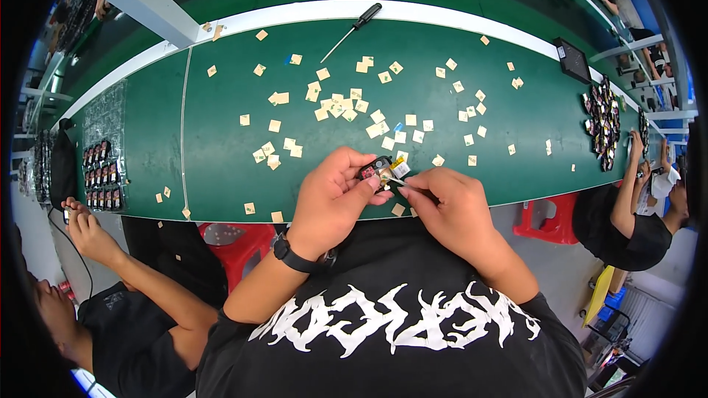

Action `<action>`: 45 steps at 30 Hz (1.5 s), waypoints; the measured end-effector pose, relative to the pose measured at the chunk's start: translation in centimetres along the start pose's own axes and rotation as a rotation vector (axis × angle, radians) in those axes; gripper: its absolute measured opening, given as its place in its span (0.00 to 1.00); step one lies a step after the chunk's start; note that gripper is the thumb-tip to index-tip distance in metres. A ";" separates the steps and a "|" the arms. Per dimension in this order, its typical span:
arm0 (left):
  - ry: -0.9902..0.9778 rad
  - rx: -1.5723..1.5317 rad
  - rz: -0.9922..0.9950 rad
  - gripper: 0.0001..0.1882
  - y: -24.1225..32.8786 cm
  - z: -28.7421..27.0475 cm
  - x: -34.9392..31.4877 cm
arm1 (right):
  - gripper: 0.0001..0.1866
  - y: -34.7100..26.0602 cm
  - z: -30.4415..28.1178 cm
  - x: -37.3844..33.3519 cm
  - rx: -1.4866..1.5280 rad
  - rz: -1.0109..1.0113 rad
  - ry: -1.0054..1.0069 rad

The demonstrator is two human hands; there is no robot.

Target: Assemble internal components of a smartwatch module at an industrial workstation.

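Note:
My left hand (pixel 333 195) is closed around a small black electronic device (pixel 366 172) just above the table's near edge, fingers on its sides and thumb across its front. A small yellow-and-white labelled piece (pixel 399 167) sticks out at the device's right side; whether it is attached cannot be told. My right hand (pixel 459 203) pinches a thin metal tool (pixel 397 180) between thumb and forefinger. Its tip touches or nearly touches the device; most of it is hidden by the fingers.
Many small cream squares (pixel 338 110) lie scattered over the green table (pixel 221 177). A black screwdriver (pixel 357 26) rests at the back. Rows of small devices (pixel 103 175) stand left; a dark heap of parts (pixel 605 124) and a black tray (pixel 572 61) are right. Co-workers sit on both sides.

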State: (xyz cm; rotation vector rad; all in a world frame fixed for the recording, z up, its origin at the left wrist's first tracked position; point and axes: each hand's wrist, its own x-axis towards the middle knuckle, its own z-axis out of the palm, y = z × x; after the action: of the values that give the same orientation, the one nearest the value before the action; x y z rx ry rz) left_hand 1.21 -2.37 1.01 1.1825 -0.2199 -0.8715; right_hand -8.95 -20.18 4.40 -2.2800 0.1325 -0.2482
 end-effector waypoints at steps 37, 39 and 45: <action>0.080 0.160 0.147 0.14 -0.9 0.3 -0.2 | 0.05 -1.4 1.5 1.9 0.365 0.438 -0.019; 0.061 0.148 0.164 0.14 -1.1 0.1 -0.2 | 0.05 -1.4 1.6 1.9 0.316 0.402 0.000; 0.102 0.226 0.275 0.14 -2.1 0.0 0.0 | 0.05 -1.1 1.7 2.0 0.232 0.269 0.006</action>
State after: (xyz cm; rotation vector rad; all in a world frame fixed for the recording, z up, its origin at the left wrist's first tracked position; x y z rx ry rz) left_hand 0.19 -2.57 -0.77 1.3651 -0.3961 -0.5535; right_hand -6.57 -18.60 4.43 -2.0050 0.3904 -0.1215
